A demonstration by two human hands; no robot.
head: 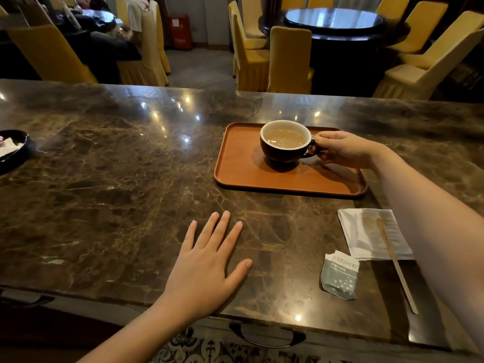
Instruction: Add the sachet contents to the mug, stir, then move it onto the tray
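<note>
Right hand [343, 149] pinches mug [285, 142] handle; left hand [207, 265] flat, empty, on counter [104, 179]. Mug on tray [241, 174], nearly full. Likely heavy, brittle ceramic, sloshy; handle best hold. Torn sachet [339, 276], stirrer [395, 263] near.

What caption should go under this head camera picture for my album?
Right hand holds the mug by its handle on the tray; left hand rests flat on the counter.

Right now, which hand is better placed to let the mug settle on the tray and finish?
Right. The right hand already grips the handle of the mug over the orange tray. The left hand lies flat on the marble counter, well short of the tray.
</note>
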